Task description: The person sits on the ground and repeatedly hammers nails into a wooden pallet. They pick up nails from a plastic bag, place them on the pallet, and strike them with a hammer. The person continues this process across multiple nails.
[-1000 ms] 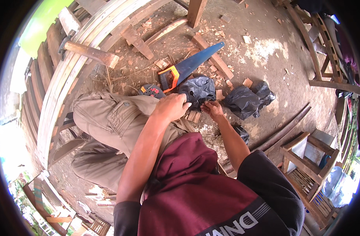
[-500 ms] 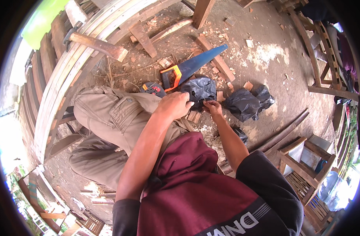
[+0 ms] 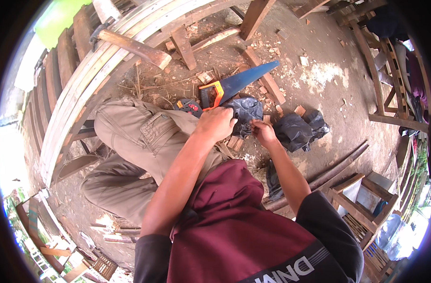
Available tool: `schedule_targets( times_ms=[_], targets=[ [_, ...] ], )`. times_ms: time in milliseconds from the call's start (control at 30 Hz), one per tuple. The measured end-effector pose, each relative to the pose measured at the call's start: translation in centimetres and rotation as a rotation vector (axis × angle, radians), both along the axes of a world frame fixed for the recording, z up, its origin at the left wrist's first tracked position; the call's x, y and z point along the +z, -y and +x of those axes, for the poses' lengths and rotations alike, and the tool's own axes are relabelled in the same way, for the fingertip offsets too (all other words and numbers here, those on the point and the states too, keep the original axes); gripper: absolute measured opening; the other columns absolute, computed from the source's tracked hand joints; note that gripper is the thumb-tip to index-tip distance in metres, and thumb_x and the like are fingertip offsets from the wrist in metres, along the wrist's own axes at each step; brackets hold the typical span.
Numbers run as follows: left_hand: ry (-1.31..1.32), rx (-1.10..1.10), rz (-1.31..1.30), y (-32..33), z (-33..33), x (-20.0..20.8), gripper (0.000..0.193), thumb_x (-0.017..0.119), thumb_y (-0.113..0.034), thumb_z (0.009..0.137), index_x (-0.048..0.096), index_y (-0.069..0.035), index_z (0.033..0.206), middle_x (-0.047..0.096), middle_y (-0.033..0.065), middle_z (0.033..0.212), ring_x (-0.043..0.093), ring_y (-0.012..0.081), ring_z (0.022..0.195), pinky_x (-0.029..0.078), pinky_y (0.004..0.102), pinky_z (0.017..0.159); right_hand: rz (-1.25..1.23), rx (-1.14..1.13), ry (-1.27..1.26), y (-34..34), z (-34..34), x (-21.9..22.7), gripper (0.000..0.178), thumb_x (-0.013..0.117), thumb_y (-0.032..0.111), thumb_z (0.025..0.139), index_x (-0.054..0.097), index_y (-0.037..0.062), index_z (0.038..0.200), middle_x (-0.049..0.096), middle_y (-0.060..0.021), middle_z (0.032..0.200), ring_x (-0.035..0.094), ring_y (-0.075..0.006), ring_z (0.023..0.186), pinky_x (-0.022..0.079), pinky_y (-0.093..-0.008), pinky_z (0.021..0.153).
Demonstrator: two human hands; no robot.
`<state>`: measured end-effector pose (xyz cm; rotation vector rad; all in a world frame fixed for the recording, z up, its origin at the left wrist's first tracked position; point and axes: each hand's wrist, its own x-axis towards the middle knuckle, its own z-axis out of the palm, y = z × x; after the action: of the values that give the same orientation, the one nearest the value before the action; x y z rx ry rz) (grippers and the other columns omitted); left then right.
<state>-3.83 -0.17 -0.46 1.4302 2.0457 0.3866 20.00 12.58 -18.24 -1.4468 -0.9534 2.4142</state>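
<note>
In front of my lap a black plastic bag [image 3: 247, 110] lies bunched on the ground. My left hand [image 3: 217, 123] is closed on its near left edge, thumb toward the plastic. Fingertips of my right hand [image 3: 264, 132] pinch the bag's near right side. What may be inside the bag is hidden. Just beyond it lies a handsaw [image 3: 244, 79] with a blue blade and an orange and black handle. A second crumpled black plastic bag [image 3: 293, 131] rests to the right of my right hand. Beside the saw handle is a dark object [image 3: 188, 107] with red spots, its kind unclear.
A hammer [image 3: 133, 47] with a wooden handle lies across the long wooden bench [image 3: 78, 101] at left. Wood offcuts and a plank [image 3: 267, 78] litter the dirt floor. A dark pole [image 3: 343, 162] and a wooden frame [image 3: 366, 200] stand near at right.
My right hand has shifted closer to my left, its fingers drawn in against the bag. The view has moved slightly, so surroundings appear a little to the right.
</note>
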Motion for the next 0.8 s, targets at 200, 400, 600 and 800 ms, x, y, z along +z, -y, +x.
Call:
schedule_targets(
  times_ms=[200, 400, 600, 800],
  targets=[
    [0.209, 0.353, 0.263, -0.4, -0.8, 2.1, 0.013, 0.065, -0.010, 0.094, 0.070, -0.003, 0.104, 0.075, 0.0174, 0.101, 0.073, 0.0329, 0.095, 0.058, 0.0419, 0.080, -0.201, -0.094, -0.420, 1.9, -6.2, 11.7, 0.015, 0.068, 0.020, 0.097, 0.066, 0.0064, 0.103, 0.056, 0.0010, 0.087, 0.053, -0.0152, 0.083, 0.046, -0.0317, 0.078],
    [0.822, 0.657, 0.487, 1.7, -4.3, 6.1, 0.028, 0.066, -0.024, 0.101, 0.073, -0.001, 0.115, 0.075, 0.0041, 0.097, 0.068, 0.0119, 0.090, 0.051, 0.0281, 0.076, -0.233, -0.050, -0.597, 5.0, -12.6, 22.2, 0.013, 0.062, 0.020, 0.101, 0.063, 0.0074, 0.103, 0.051, 0.0012, 0.087, 0.049, -0.0147, 0.084, 0.044, -0.0308, 0.080],
    [1.336, 0.648, 0.542, 5.7, -5.5, 10.8, 0.032, 0.065, -0.030, 0.102, 0.075, -0.001, 0.113, 0.067, -0.0016, 0.084, 0.060, 0.0086, 0.078, 0.046, 0.0253, 0.072, -0.174, 0.052, -0.665, 8.2, -17.1, 27.0, 0.013, 0.063, 0.016, 0.100, 0.068, 0.0041, 0.103, 0.059, -0.0010, 0.090, 0.052, -0.0144, 0.085, 0.044, -0.0317, 0.082],
    [1.466, 0.721, 0.670, 9.3, -7.3, 13.2, 0.029, 0.069, -0.026, 0.098, 0.074, 0.001, 0.106, 0.065, -0.0003, 0.077, 0.058, 0.0099, 0.066, 0.047, 0.0241, 0.064, -0.153, 0.214, -0.706, 10.8, -20.2, 30.3, 0.013, 0.064, 0.015, 0.100, 0.069, 0.0034, 0.101, 0.060, -0.0019, 0.089, 0.053, -0.0150, 0.085, 0.044, -0.0325, 0.082]
  ],
)
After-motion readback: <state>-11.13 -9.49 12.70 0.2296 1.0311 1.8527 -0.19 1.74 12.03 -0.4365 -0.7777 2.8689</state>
